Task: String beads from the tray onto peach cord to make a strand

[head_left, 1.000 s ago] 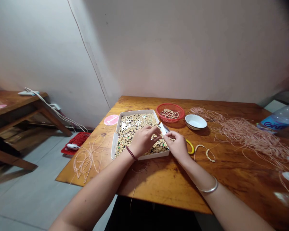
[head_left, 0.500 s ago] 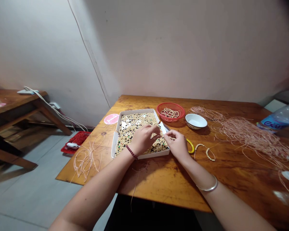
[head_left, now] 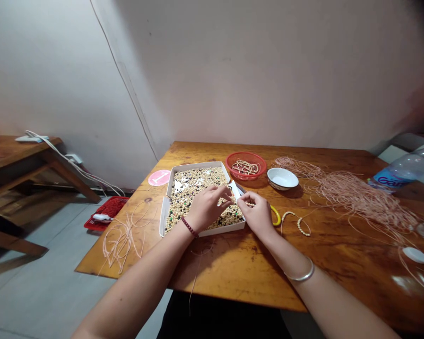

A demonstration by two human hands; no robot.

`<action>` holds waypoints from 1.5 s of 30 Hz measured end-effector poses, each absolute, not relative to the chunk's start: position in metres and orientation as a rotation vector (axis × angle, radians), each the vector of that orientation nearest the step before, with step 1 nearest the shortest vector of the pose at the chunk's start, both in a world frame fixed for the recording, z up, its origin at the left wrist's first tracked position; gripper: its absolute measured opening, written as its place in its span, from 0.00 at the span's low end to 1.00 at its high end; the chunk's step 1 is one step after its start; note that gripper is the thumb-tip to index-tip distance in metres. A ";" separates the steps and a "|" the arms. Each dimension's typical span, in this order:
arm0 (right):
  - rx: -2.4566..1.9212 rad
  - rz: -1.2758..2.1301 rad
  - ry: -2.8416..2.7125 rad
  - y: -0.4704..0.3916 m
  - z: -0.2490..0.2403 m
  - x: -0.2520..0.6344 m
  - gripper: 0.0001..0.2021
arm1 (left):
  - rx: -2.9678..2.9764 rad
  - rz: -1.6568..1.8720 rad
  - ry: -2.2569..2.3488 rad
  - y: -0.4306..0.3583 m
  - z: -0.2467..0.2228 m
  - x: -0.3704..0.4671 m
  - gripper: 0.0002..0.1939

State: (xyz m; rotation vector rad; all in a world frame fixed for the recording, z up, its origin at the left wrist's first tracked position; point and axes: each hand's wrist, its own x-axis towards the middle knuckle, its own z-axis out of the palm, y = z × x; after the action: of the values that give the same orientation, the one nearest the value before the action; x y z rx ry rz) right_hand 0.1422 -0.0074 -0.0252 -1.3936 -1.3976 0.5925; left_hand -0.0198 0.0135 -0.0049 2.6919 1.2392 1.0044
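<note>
Over the front right part of a white tray [head_left: 202, 231] of small beads [head_left: 183, 207] hovers my left hand [head_left: 207, 207]. Its thumb and index finger come together; what is between them is too small to make out, and the other fingers are raised. My right hand [head_left: 257, 216] is closed in a pinch at the tray's right edge, with a few pale beads showing at its fingers. From beside it a beaded cord [head_left: 300, 226] curls out onto the table. Yellow-handled scissors [head_left: 276, 215] lie partly under my right hand.
A red basket [head_left: 229, 170] of strung beads and a white bowl [head_left: 283, 179] stand behind the tray. Pink cords [head_left: 363, 197] spread at right near a plastic bottle [head_left: 401, 169]. More cords [head_left: 122, 245] and a pink round card [head_left: 159, 177] lie at left.
The view has shifted slightly, so the table's things appear a little further left. Both hands stay near the tray's right side; the left fingers have moved only slightly.
</note>
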 end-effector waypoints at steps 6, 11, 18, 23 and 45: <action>-1.392 0.627 -1.413 -0.008 -0.024 0.141 0.08 | 2.725 0.999 1.225 0.014 -0.006 -0.021 0.08; -1.419 0.612 -1.492 -0.007 -0.022 0.143 0.08 | 2.776 0.985 1.233 0.013 -0.006 -0.022 0.05; -1.402 0.639 -1.505 -0.008 -0.021 0.143 0.08 | 2.776 0.966 1.258 0.009 -0.004 -0.023 0.04; -1.360 0.669 -1.484 -0.009 -0.022 0.142 0.09 | 2.719 1.001 1.306 0.009 -0.004 -0.022 0.06; -1.275 0.897 -1.388 -0.005 -0.032 0.143 0.11 | 2.469 1.019 1.293 0.005 -0.010 -0.022 0.06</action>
State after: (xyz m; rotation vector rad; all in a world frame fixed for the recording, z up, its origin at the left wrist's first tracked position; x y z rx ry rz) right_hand 0.1433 -0.0045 -0.0317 -1.2752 -1.3880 0.8971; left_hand -0.0218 0.0050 -0.0101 2.4694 1.2927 1.0188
